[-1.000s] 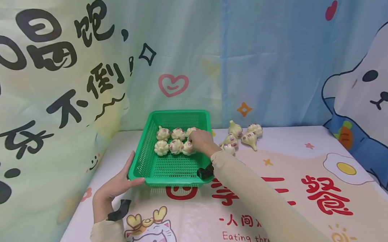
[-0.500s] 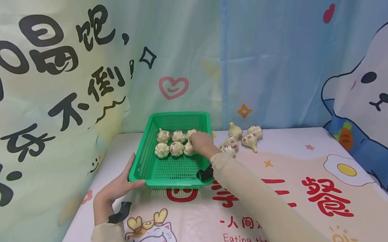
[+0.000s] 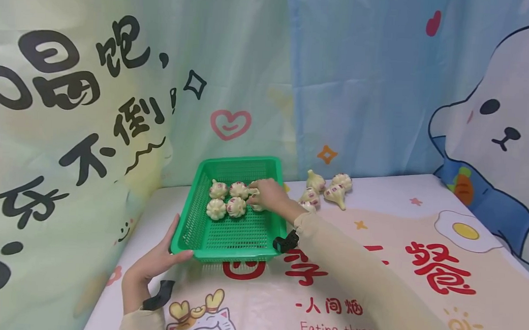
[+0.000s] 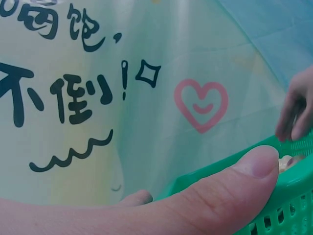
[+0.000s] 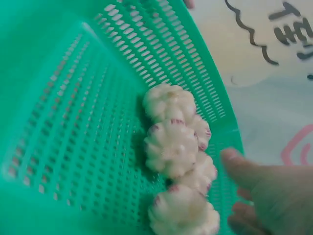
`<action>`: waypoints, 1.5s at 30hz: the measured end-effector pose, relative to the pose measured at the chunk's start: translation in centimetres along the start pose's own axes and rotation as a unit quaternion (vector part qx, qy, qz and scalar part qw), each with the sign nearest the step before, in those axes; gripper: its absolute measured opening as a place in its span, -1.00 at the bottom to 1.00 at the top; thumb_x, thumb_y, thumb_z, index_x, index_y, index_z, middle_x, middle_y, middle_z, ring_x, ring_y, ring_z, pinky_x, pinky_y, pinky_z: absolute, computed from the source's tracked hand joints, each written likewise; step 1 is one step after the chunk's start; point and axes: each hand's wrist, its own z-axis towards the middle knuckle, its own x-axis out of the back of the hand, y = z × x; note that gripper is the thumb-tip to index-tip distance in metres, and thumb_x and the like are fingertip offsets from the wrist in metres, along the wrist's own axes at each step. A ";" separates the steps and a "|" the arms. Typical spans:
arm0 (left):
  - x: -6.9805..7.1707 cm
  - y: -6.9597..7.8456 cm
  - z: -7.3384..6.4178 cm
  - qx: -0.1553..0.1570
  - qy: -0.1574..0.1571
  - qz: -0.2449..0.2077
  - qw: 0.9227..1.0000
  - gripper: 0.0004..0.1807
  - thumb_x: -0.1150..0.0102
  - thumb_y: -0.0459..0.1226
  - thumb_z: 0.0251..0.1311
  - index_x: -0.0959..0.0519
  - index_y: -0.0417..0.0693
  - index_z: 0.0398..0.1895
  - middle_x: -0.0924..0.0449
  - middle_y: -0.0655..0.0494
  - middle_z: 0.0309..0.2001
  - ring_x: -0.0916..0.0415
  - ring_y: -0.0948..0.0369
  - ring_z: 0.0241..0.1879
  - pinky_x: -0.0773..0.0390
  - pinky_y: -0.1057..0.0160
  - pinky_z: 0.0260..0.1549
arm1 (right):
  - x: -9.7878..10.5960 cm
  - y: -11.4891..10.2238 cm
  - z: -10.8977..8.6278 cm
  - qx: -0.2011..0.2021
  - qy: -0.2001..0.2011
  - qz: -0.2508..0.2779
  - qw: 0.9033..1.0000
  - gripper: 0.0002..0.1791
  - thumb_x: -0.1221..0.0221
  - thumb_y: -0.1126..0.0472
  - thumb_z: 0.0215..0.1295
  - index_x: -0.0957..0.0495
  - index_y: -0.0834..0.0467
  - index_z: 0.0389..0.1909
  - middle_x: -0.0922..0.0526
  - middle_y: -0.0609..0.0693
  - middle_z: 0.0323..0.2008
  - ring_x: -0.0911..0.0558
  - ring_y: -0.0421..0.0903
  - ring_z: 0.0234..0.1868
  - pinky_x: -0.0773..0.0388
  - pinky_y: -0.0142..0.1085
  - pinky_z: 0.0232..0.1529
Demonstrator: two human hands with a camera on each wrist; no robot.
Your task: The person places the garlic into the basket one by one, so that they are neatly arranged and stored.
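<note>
My left hand [image 3: 154, 261] grips the green plastic basket [image 3: 227, 256] at its near left corner. Its thumb lies over the rim in the left wrist view, and the other fingers are mostly hidden behind. Inside the basket, several garlic bulbs [image 3: 236, 207] sit side by side in two rows. Above the right end of those rows is my right hand [image 3: 269, 194], partly covering the bulbs there. In the right wrist view, the right hand [image 5: 274, 196] has its thumb and fingers apart beside a bulb [image 5: 183, 210], with nothing seen between them.
More garlic bulbs [image 3: 335, 193] lie in a loose cluster on the table, right of the basket. A printed cloth [image 3: 421, 221] covers the table. Behind it hangs a printed curtain [image 3: 361, 90], close to the basket's far rim.
My right hand has drawn up slightly from the right-end bulbs, and its fingers have loosened, showing a bulb's stem. The left hand keeps its hold on the basket. The head view has shifted slightly.
</note>
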 end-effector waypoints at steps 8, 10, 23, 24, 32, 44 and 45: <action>0.2 0.1 0.2 -0.008 0.001 0.001 1.000 0.15 -0.22 -0.08 0.17 0.54 0.42 0.45 0.53 -0.15 0.51 0.30 -0.23 0.46 0.03 -0.30 0.30 | 3.2 1.7 -2.6 0.018 0.068 0.041 0.997 -0.45 -0.18 -0.07 0.27 -0.43 -0.04 0.27 -0.49 0.02 0.24 -0.66 0.03 -0.12 -0.58 -0.19 -0.23; 0.3 0.1 0.2 -0.010 0.000 0.003 1.000 0.15 -0.21 -0.09 0.18 0.55 0.41 0.45 0.54 -0.16 0.51 0.33 -0.25 0.46 0.04 -0.31 0.29 | 3.9 2.8 -3.6 0.015 0.091 0.063 0.994 -0.46 -0.18 -0.05 0.28 -0.43 -0.04 0.27 -0.48 0.03 0.25 -0.63 0.08 -0.01 -0.59 -0.11 -0.12; 0.3 0.2 0.0 -0.014 -0.004 -0.010 1.000 0.16 -0.23 -0.12 0.18 0.54 0.41 0.45 0.57 -0.20 0.50 0.43 -0.27 0.45 0.12 -0.36 0.28 | 3.3 11.4 -8.9 0.098 0.129 0.034 0.986 -0.58 -0.27 0.24 0.20 -0.56 0.14 0.11 -0.60 0.09 0.11 -0.54 0.09 0.16 -0.48 -0.01 0.11; 0.3 0.2 0.0 -0.014 -0.005 -0.011 1.000 0.16 -0.23 -0.13 0.18 0.55 0.41 0.45 0.57 -0.20 0.50 0.44 -0.27 0.45 0.13 -0.36 0.28 | 3.0 11.9 -9.0 0.118 0.116 0.019 0.986 -0.57 -0.27 0.28 0.19 -0.56 0.16 0.11 -0.59 0.10 0.12 -0.51 0.09 0.19 -0.45 0.00 0.14; 0.1 0.1 0.1 -0.009 -0.007 -0.011 1.000 0.16 -0.22 -0.12 0.19 0.55 0.37 0.46 0.58 -0.19 0.50 0.45 -0.27 0.45 0.13 -0.36 0.28 | 1.4 14.2 -9.5 0.168 0.056 -0.050 0.983 -0.52 -0.24 0.36 0.17 -0.50 0.26 0.16 -0.52 0.17 0.19 -0.43 0.16 0.26 -0.29 0.12 0.25; 0.1 0.5 0.0 -0.017 -0.002 0.009 1.000 0.18 -0.23 -0.10 0.17 0.57 0.30 0.46 0.54 -0.25 0.49 0.35 -0.30 0.44 0.04 -0.34 0.27 | 1.6 14.1 -10.2 0.099 0.053 -0.053 0.992 -0.54 -0.26 0.27 0.20 -0.52 0.23 0.14 -0.54 0.13 0.16 -0.42 0.14 0.26 -0.32 0.06 0.26; 0.1 0.5 -0.1 -0.016 -0.004 0.009 1.000 0.18 -0.23 -0.10 0.17 0.57 0.28 0.46 0.55 -0.26 0.49 0.34 -0.30 0.44 0.04 -0.34 0.27 | 1.5 14.1 -10.2 0.091 0.053 -0.048 0.993 -0.55 -0.26 0.26 0.21 -0.52 0.22 0.14 -0.54 0.12 0.15 -0.43 0.14 0.25 -0.33 0.06 0.25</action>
